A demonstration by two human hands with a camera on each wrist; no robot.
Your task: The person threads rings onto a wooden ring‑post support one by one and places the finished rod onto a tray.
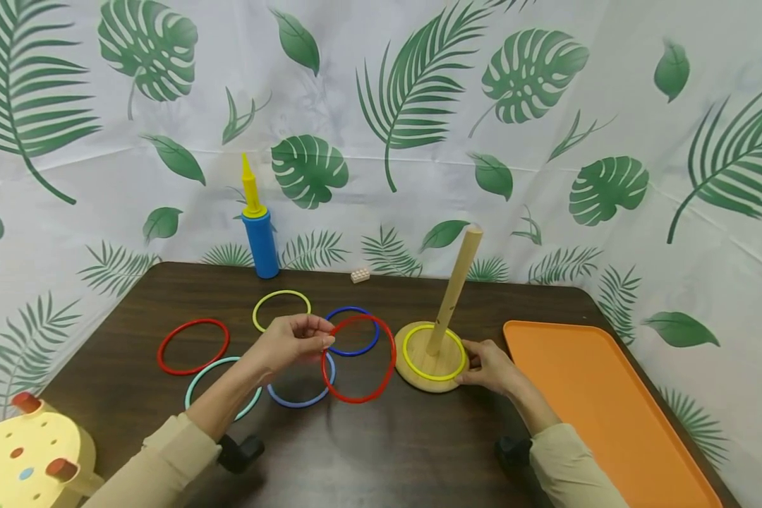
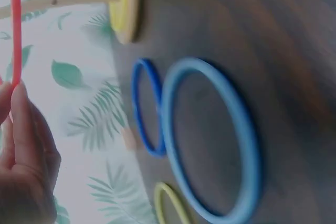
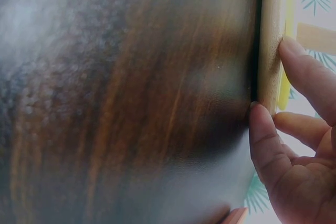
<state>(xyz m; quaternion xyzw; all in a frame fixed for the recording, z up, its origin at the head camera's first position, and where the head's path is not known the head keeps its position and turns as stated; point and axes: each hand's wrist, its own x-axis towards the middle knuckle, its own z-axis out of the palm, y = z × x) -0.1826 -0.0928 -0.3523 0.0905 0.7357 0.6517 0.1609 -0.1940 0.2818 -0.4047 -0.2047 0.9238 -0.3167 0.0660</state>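
Note:
My left hand [image 1: 292, 339] pinches a red ring [image 1: 390, 367] between thumb and fingertips, holding it up above the dark table. To its right stands a wooden peg stand [image 1: 452, 293] with a round base, its peg tilted in the head view. A yellow ring [image 1: 433, 379] lies around the peg on the base. My right hand [image 1: 492, 367] grips the right edge of that base. In the right wrist view its thumb [image 3: 264, 129] is low at the base's rim, and a fingertip [image 3: 291, 48] touches the base beside the yellow ring.
Several rings lie left of the stand: dark blue [image 1: 376, 339], light blue [image 1: 300, 406], turquoise [image 1: 193, 384], pale yellow [image 1: 281, 292] and red [image 1: 193, 322]. A blue pump [image 1: 262, 243] and a small pale block [image 1: 360, 275] stand behind. An orange tray [image 1: 584, 388] lies right; a yellow spotted object [image 1: 32, 451] is front left.

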